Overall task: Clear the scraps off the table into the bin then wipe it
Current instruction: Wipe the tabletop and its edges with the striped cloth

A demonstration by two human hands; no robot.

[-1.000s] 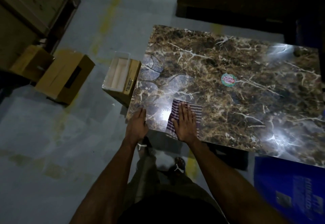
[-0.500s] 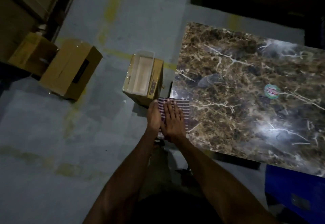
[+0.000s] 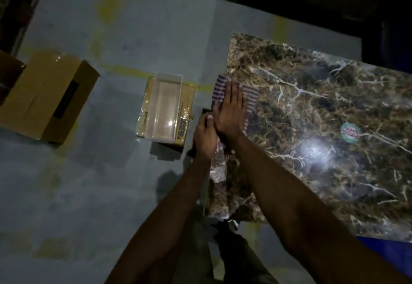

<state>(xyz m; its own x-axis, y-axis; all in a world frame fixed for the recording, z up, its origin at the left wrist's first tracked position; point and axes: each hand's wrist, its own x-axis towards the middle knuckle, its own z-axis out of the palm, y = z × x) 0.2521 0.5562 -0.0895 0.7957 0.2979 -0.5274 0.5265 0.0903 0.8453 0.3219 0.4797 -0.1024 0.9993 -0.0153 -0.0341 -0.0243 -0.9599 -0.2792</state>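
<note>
A brown marble table [image 3: 312,172] fills the right side. My right hand [image 3: 229,112] presses flat, fingers straight, on a purple-and-white striped cloth [image 3: 250,96] at the table's left edge; part of the cloth hangs over the edge. My left hand [image 3: 204,137] sits just off that edge, against my right wrist, with its fingers loosely bent toward the table and nothing visible in it. A clear plastic bin [image 3: 163,105] rests on a cardboard box on the floor, just left of the hands. No scraps show on the table.
A round green-and-red sticker [image 3: 350,132] is on the tabletop at the right. A larger cardboard box [image 3: 46,96] lies on the grey floor at far left. Something blue [image 3: 379,245] sits below the table's near edge. Dark furniture stands behind the table.
My right hand has slid the cloth from the near edge to the left edge and farther along it. My left hand followed alongside, off the edge.
</note>
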